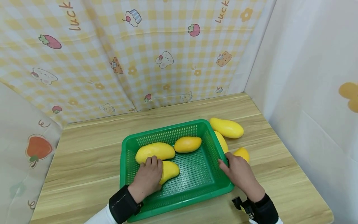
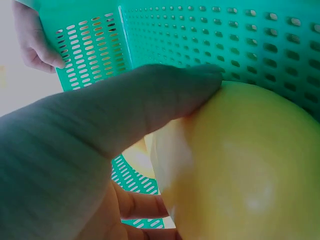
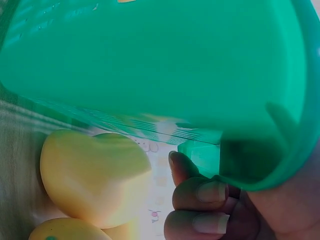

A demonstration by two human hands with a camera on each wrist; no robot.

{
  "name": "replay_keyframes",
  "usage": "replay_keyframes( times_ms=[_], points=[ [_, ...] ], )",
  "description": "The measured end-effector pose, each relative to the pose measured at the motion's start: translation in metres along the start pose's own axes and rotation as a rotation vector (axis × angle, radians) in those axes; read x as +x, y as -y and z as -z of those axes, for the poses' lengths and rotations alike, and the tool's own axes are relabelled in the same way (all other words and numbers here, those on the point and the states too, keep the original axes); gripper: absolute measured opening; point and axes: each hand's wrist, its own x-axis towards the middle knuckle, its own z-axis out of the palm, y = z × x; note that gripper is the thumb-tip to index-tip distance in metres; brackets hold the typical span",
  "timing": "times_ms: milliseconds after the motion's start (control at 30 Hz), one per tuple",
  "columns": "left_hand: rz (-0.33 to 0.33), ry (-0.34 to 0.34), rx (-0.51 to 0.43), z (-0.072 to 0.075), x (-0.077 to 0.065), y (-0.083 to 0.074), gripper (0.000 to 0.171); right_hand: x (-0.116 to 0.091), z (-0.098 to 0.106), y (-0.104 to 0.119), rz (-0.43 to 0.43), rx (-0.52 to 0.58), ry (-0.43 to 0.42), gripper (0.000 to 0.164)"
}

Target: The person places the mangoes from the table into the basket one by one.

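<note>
A green plastic basket (image 1: 193,171) with perforated walls stands on the table, holding three yellow mangoes. My left hand (image 1: 149,175) reaches inside and grips the nearest mango (image 1: 171,170); in the left wrist view the thumb lies along one side of that mango (image 2: 245,165), with fingers on the other. Just beyond it lies a larger mango (image 1: 155,151), and a smaller mango (image 1: 188,144) sits toward the far right. At the basket's right side my right hand (image 1: 241,174) holds the rim, its fingers (image 3: 197,220) curled outside the wall.
Outside the basket, on its right, lie three more mangoes: a long one (image 1: 227,127) at the back, one (image 1: 222,142) against the wall, and one (image 1: 242,153) partly behind my right hand. The wooden table (image 1: 89,149) ends at a checked curtain (image 1: 151,62) behind and a white curtain (image 1: 307,77) on the right.
</note>
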Motion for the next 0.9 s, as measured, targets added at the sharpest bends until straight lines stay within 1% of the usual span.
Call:
replay_keyframes(
  times_ms=[100,267,367,467,533,633,733,833,900],
  points=[
    [0.002,0.014,-0.016,0.000,-0.002,0.001,0.083,0.000,0.000,0.001,0.007,-0.010,-0.002,0.026],
    [0.001,0.057,-0.060,0.002,-0.003,0.002,0.091,-0.001,0.001,0.001,0.027,-0.044,-0.025,0.027],
    [0.001,0.070,-0.082,0.004,-0.004,0.003,0.091,-0.002,0.001,0.001,0.032,-0.067,-0.030,0.027],
    [0.004,0.073,-0.109,0.009,-0.005,0.005,0.090,-0.001,0.001,0.001,0.029,-0.076,-0.018,0.025],
    [0.002,0.055,-0.102,0.014,-0.006,0.008,0.088,-0.001,0.001,0.000,0.025,-0.079,-0.011,0.025],
    [0.008,-0.004,-0.061,0.025,-0.008,0.013,0.084,0.000,0.002,-0.001,0.024,-0.083,-0.006,0.024],
    [0.051,-0.068,-0.040,0.039,-0.011,0.020,0.078,0.000,0.002,-0.001,0.022,-0.088,-0.004,0.024],
    [0.104,-0.124,-0.084,0.051,-0.017,0.028,0.070,0.001,0.002,-0.001,0.017,-0.086,0.006,0.024],
    [0.131,-0.162,-0.139,0.055,-0.023,0.035,0.065,0.002,0.003,0.000,0.011,-0.081,0.016,0.023]
  ],
)
